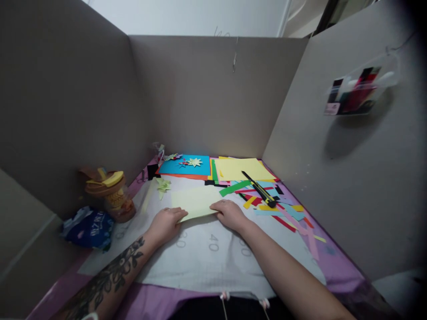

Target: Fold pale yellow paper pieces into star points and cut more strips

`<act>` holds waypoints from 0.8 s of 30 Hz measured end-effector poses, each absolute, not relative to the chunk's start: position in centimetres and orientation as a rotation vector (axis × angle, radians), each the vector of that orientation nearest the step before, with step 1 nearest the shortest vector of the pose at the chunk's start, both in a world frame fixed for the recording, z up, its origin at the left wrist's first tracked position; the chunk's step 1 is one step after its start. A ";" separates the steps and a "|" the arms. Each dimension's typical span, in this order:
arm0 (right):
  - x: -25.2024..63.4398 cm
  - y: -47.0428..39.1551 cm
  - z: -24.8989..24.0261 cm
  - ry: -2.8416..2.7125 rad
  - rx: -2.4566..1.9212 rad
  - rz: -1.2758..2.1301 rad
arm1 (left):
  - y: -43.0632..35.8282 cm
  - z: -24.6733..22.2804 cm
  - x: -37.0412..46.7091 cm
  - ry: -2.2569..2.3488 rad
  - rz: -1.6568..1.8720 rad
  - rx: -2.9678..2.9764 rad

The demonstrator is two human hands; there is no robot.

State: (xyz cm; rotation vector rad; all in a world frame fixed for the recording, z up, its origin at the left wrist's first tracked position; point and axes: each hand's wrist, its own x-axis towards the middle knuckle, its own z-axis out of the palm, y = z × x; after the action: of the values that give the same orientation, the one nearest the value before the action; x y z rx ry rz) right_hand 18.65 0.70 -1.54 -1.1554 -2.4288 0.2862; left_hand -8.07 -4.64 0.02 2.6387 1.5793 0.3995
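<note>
A pale yellow-green sheet of paper [197, 200] lies on the white mat [200, 258] in front of me. At its near left corner, my left hand [168, 223] holds the edge between thumb and fingers. My right hand [228, 214] grips the near right corner the same way. The paper's near edge looks slightly raised. Just left of the sheet is a light green folded paper star [163, 187]. A black and yellow utility knife [260, 190] rests on cut strips to the right of my hands.
Blue sheets [167, 166] with paper stars [195, 162] and a yellow stack [238, 169] lie at the back. Colored strips [293, 212] cover the right. A lidded cup [118, 200] and blue packet [90, 229] stand left. Grey panels [213, 93] enclose the table.
</note>
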 end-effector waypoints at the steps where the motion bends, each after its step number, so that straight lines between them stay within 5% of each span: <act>1: 18.8 0.9 -1.7 -2.409 -1.159 0.296 | -4.5 0.0 -8.3 1.585 0.409 2.640; 24: 19.9 3.5 -2.8 -2.200 -1.206 0.462 | -2.5 -0.3 -10.9 1.604 0.640 2.348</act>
State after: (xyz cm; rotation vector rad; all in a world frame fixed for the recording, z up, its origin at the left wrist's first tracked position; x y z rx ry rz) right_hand 19.94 3.52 -2.77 -1.2059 -2.2002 0.4622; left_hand -10.94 -2.49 -0.30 2.3484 1.6042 0.6403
